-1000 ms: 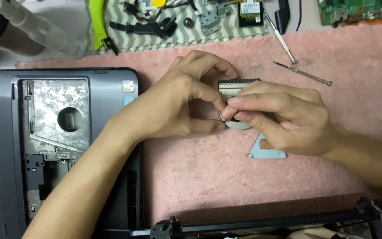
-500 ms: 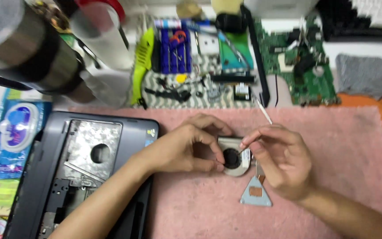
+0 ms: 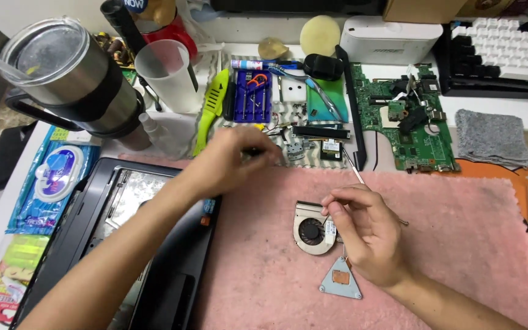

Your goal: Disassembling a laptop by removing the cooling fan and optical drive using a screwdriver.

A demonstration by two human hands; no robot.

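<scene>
Your right hand rests on round grey laptop cooling fan, fingertips pinching its upper edge. Fan lies on pink fuzzy mat, triangular metal heatsink plate just below it. Your left hand hovers over far mat edge, fingers curled, seemingly pinching small dark part; can't tell which. Black laptop base sits under left forearm.
</scene>
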